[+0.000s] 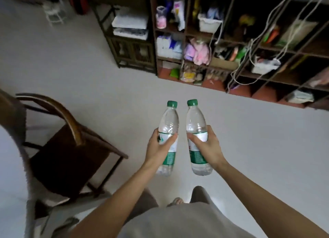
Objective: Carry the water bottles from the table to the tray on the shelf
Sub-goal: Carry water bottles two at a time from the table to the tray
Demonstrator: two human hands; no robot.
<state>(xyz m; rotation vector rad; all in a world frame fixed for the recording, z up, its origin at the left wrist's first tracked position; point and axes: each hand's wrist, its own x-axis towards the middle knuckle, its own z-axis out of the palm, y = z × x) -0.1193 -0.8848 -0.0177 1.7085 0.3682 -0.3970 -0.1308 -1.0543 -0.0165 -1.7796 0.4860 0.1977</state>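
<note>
I hold two clear water bottles with green caps and green-and-white labels, side by side over the pale floor. My left hand grips the left bottle around its label. My right hand grips the right bottle the same way. Both bottles stand nearly upright, caps pointing toward the dark wooden shelf unit ahead. White trays or bins sit in its compartments; I cannot tell which is the target tray. The table edge shows at the far left.
A dark wooden chair stands to my left, close to the table. A low dark cabinet with white boxes on top stands left of the shelf. Cables hang down the shelf front. Pale open floor lies between me and the shelf.
</note>
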